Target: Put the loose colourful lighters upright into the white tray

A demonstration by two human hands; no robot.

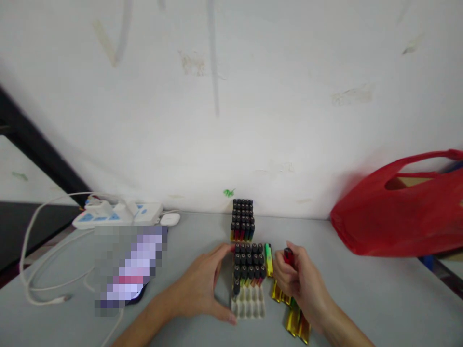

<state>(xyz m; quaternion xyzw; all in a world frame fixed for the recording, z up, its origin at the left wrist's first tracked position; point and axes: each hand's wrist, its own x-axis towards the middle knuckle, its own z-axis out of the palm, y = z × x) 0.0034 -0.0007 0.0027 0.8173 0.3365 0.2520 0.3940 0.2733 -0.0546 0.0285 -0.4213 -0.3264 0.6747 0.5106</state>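
Note:
My left hand [204,284] is spread around the left side of a pale tray [249,309], its fingers apart and nothing held in them. Black-topped lighters [249,260] stand in the tray's back rows, and one more stands at the left of the following row. The front slots hold nothing. In my right hand [298,274], fingers are wrapped round a red lighter [288,256]. A green and yellow lighter [268,260] lies between the tray and that hand. Gold wrappers [298,325] lie partly under my right hand.
Behind the tray, a block of black-topped lighters [242,219] stands near the wall. At left are a blurred phone [137,270], a white power strip [115,214], cables and a small white case [170,219]. A red bag [398,217] sits at right.

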